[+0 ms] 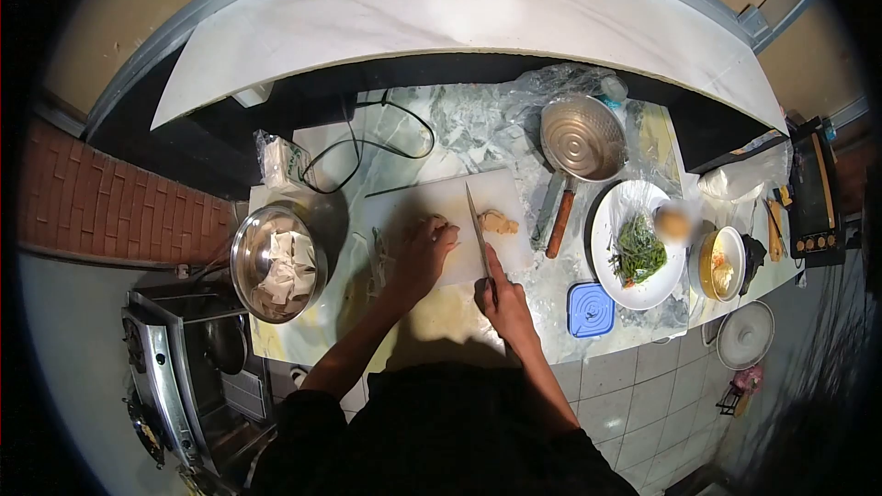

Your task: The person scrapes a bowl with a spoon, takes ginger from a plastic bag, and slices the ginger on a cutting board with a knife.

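1. Your right hand (505,303) is closed around the knife (476,211), its blade over the cutting board (459,262).
2. Your left hand (432,253) is bunched, fingers curled onto the food piece (435,219) on the board.
3. Cut pieces (499,222) lie right of the blade; the pan (582,140) sits beyond, on the tabletop (459,118).

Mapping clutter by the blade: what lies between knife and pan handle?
Cut food pieces on the board, then a strip of counter, in the head view.
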`<state>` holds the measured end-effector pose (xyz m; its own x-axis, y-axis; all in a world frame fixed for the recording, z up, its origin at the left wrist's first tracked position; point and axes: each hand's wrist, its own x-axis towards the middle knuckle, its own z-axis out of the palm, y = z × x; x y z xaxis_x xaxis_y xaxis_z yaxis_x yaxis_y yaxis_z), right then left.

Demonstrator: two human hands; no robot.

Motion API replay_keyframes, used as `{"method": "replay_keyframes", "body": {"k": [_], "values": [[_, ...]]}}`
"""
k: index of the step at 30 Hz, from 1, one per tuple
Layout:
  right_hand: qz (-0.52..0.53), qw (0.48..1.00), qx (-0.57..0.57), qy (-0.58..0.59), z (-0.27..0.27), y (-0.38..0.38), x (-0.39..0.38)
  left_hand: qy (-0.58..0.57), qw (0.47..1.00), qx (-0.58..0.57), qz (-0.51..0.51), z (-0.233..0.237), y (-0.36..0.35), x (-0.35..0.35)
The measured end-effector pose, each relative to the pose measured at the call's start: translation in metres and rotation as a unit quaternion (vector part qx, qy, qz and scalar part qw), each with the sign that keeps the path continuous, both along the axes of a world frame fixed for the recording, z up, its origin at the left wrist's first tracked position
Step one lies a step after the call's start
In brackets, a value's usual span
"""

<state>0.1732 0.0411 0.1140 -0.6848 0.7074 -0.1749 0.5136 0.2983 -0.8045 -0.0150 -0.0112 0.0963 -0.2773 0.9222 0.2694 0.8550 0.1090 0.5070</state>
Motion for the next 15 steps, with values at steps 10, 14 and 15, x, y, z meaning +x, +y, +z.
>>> {"method": "replay_keyframes", "body": {"k": [10,14,15], "values": [[-0.005,0.999,-0.035,-0.005,-0.003,-0.004,-0.003,-0.069,0.997,-0.018,0.003,-0.002,0.018,0.011],[0.000,1.000,-0.025,-0.006,-0.005,-0.001,-0.002,0.002,1.000,-0.011,-0.024,0.009,0.012,0.013],[0.000,0.999,-0.033,-0.003,-0.004,0.000,-0.002,0.002,1.000,-0.012,-0.024,0.008,0.011,0.014]]}}
